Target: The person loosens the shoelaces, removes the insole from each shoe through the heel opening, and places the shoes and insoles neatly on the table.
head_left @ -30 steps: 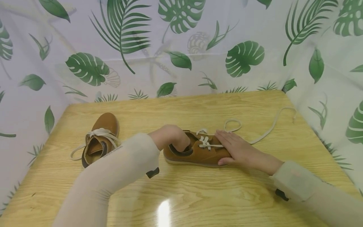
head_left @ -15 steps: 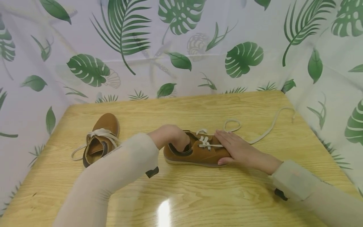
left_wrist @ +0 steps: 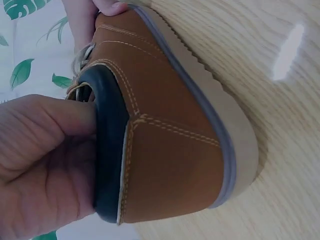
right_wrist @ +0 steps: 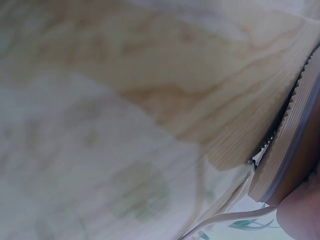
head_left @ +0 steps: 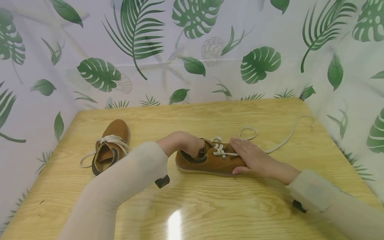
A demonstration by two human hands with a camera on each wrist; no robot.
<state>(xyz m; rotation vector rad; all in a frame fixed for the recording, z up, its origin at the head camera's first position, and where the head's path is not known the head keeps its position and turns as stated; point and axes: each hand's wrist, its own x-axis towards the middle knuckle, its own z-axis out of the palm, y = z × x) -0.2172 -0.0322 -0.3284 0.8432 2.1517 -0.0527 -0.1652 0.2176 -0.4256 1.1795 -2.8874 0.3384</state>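
Note:
A brown lace-up shoe (head_left: 216, 165) lies sole down on the wooden table, toe pointing right. My left hand (head_left: 189, 144) reaches into its ankle opening. In the left wrist view, the thumb side of the left hand (left_wrist: 47, 155) enters past the dark padded collar (left_wrist: 107, 135), and the fingertips are hidden inside. Flat over the toe rests my right hand (head_left: 250, 155), fingers together and straight, thumb along the near side. White lace (head_left: 220, 150) crosses the tongue, and one end passes under the right hand. The right wrist view catches only part of the right hand (right_wrist: 302, 212) beside the sole.
A second brown shoe (head_left: 116, 128) with a tied white lace stands at the left, partly behind the left sleeve (head_left: 129, 180). Loose lace (head_left: 288, 136) trails to the table's right side. Leaf-patterned cloth (head_left: 168, 50) walls off the table's back and sides.
The head view has shifted slightly, so the scene sits a little farther right. Both hands keep their places on and in the shoe.

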